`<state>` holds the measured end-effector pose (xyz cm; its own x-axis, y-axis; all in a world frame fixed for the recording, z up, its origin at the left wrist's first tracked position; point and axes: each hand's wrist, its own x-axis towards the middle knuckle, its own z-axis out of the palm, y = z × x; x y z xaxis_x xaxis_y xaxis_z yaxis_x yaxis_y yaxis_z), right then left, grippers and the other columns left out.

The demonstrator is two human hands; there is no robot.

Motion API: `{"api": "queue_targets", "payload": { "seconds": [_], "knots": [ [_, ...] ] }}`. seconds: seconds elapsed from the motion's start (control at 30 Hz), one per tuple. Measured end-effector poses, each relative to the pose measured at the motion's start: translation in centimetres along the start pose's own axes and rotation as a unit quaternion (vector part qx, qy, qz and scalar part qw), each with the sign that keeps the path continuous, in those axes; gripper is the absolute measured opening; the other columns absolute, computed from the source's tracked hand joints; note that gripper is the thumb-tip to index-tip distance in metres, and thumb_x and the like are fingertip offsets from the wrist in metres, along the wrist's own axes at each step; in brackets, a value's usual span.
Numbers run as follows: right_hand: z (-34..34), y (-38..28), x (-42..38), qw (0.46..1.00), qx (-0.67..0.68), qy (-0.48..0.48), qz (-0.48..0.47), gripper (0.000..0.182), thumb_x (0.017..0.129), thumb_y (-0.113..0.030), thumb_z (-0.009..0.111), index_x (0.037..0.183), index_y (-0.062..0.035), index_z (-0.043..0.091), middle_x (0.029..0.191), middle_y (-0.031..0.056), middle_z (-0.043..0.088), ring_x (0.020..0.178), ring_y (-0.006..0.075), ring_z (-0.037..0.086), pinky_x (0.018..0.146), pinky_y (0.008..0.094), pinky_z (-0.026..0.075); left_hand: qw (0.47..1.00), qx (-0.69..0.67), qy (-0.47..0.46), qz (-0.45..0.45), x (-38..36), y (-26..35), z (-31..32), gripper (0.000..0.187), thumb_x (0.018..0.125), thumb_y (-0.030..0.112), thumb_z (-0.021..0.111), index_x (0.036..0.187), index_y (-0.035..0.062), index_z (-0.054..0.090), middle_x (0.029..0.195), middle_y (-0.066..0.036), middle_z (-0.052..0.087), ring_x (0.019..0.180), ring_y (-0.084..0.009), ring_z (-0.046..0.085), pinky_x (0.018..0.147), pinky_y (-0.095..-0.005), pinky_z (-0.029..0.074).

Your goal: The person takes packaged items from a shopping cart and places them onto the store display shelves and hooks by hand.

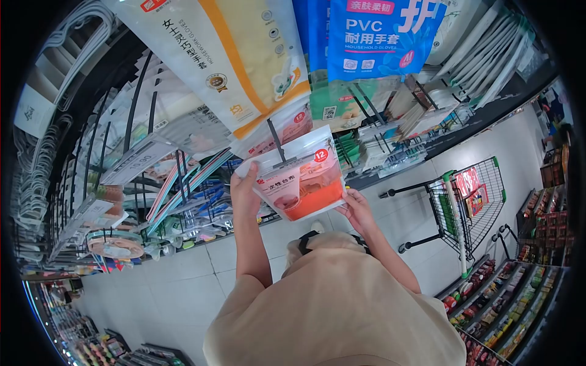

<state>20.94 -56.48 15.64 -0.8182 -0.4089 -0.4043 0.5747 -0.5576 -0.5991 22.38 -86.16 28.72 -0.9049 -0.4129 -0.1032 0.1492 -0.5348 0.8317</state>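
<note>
Between my hands is a flat pack of disposable tablecloths (pixel 299 186), white at the top with an orange-red lower part and a red "12" badge. My left hand (pixel 245 189) pinches its left edge near the upper corner. At the lower right corner, the fingers of my right hand (pixel 357 210) are closed on the edge. A black display hook (pixel 276 141) overlaps the pack's top edge in this view. Right behind hangs a similar pack (pixel 287 129). Above it are a cream and orange housework glove pack (pixel 226 61) and a blue PVC glove pack (pixel 381 43).
Hooks and hanging goods crowd the left, with clothes hangers (pixel 39 177) farther out. A shopping cart (pixel 467 204) with red packages in it stands on the tiled floor (pixel 183 293) to the right. Stocked shelves (pixel 506 305) line the lower right.
</note>
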Motion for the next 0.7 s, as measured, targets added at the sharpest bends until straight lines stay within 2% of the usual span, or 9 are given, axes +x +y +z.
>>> {"api": "queue_targets", "payload": {
  "seconds": [0.1, 0.17, 0.2, 0.27, 0.33, 0.4, 0.5, 0.63, 0.7],
  "knots": [
    [-0.2, 0.6, 0.4, 1.000, -0.004, -0.004, -0.016, 0.019, 0.095, -0.009, 0.061, 0.114, -0.0069, 0.058, 0.110, 0.0046, 0.063, 0.100, 0.0155, 0.064, 0.087, 0.0366, 0.055, 1.000, 0.023, 0.001, 0.018, 0.3, 0.6, 0.9, 0.033, 0.093, 0.019, 0.066, 0.115, -0.0046, 0.061, 0.108, -0.009, 0.066, 0.101, -0.0170, 0.061, 0.092, -0.0315, 0.045],
    [0.3, 0.6, 0.1, 0.998, -0.056, 0.017, -0.006, 0.037, 0.093, -0.010, 0.063, 0.128, -0.0085, 0.051, 0.120, 0.0073, 0.058, 0.108, 0.0188, 0.061, 0.093, 0.0391, 0.051, 0.999, 0.040, 0.000, 0.036, 0.5, 1.0, 1.6, 0.034, 0.094, 0.020, 0.066, 0.115, -0.0052, 0.061, 0.108, -0.009, 0.066, 0.100, -0.0164, 0.061, 0.091, -0.0308, 0.046],
    [0.1, 0.7, 0.2, 0.998, -0.056, 0.015, -0.006, 0.037, 0.093, -0.010, 0.063, 0.128, -0.0085, 0.051, 0.120, 0.0073, 0.058, 0.108, 0.0188, 0.061, 0.093, 0.0391, 0.051, 0.997, 0.056, 0.001, 0.054, 0.7, 1.1, 1.8, 0.035, 0.094, 0.022, 0.065, 0.115, -0.0058, 0.061, 0.108, -0.009, 0.066, 0.099, -0.0157, 0.061, 0.090, -0.0301, 0.046],
    [-0.6, 1.2, 0.2, 0.996, -0.086, 0.032, 0.006, 0.047, 0.093, -0.009, 0.062, 0.136, -0.0101, 0.042, 0.126, 0.0110, 0.057, 0.116, 0.0257, 0.058, 0.095, 0.0417, 0.050, 0.994, 0.074, 0.004, 0.078, 1.3, 0.9, 1.7, 0.034, 0.095, 0.023, 0.064, 0.114, -0.0058, 0.062, 0.106, -0.009, 0.067, 0.096, -0.0151, 0.061, 0.087, -0.0293, 0.047],
    [-0.7, 1.0, -0.1, 0.996, -0.084, 0.029, 0.011, 0.048, 0.093, -0.009, 0.062, 0.136, -0.0099, 0.041, 0.126, 0.0117, 0.056, 0.116, 0.0266, 0.058, 0.095, 0.0415, 0.050, 0.991, 0.092, 0.007, 0.101, 1.8, 1.0, 1.9, 0.034, 0.096, 0.024, 0.063, 0.113, -0.0059, 0.063, 0.104, -0.009, 0.067, 0.093, -0.0145, 0.061, 0.084, -0.0285, 0.047],
    [-1.1, 0.9, -0.1, 0.996, -0.081, 0.027, 0.017, 0.048, 0.093, -0.009, 0.062, 0.136, -0.0097, 0.040, 0.127, 0.0124, 0.055, 0.115, 0.0275, 0.059, 0.095, 0.0414, 0.050, 0.974, 0.182, 0.031, 0.130, 2.1, 1.4, 2.2, 0.034, 0.095, 0.026, 0.064, 0.109, -0.0051, 0.065, 0.100, -0.008, 0.067, 0.088, -0.0127, 0.060, 0.079, -0.0271, 0.047],
    [-2.0, 0.9, 0.0, 0.997, -0.077, 0.015, 0.018, 0.047, 0.093, -0.009, 0.061, 0.136, -0.0092, 0.041, 0.126, 0.0127, 0.056, 0.115, 0.0278, 0.059, 0.096, 0.0413, 0.050, 0.962, 0.214, 0.064, 0.156, 2.9, 0.9, 1.9, 0.032, 0.094, 0.025, 0.066, 0.106, -0.0045, 0.067, 0.096, -0.007, 0.067, 0.085, -0.0107, 0.058, 0.077, -0.0258, 0.046],
    [-3.1, 0.4, -0.2, 0.996, -0.086, 0.014, 0.000, 0.046, 0.094, -0.010, 0.059, 0.136, -0.0085, 0.041, 0.126, 0.0126, 0.056, 0.112, 0.0267, 0.061, 0.094, 0.0401, 0.051, 0.959, 0.210, 0.080, 0.173, 3.5, 0.2, 2.3, 0.031, 0.094, 0.024, 0.067, 0.106, -0.0047, 0.067, 0.095, -0.006, 0.066, 0.084, -0.0097, 0.057, 0.076, -0.0245, 0.046],
    [-3.7, -0.2, -0.6, 0.996, -0.085, 0.023, -0.009, 0.045, 0.094, -0.010, 0.058, 0.136, -0.0078, 0.041, 0.126, 0.0127, 0.056, 0.111, 0.0259, 0.061, 0.093, 0.0393, 0.051, 0.950, 0.198, 0.101, 0.218, 3.5, -0.1, 2.8, 0.023, 0.094, 0.018, 0.066, 0.103, -0.0035, 0.065, 0.091, -0.006, 0.066, 0.083, -0.0093, 0.057, 0.074, -0.0242, 0.046]
  ]
}}
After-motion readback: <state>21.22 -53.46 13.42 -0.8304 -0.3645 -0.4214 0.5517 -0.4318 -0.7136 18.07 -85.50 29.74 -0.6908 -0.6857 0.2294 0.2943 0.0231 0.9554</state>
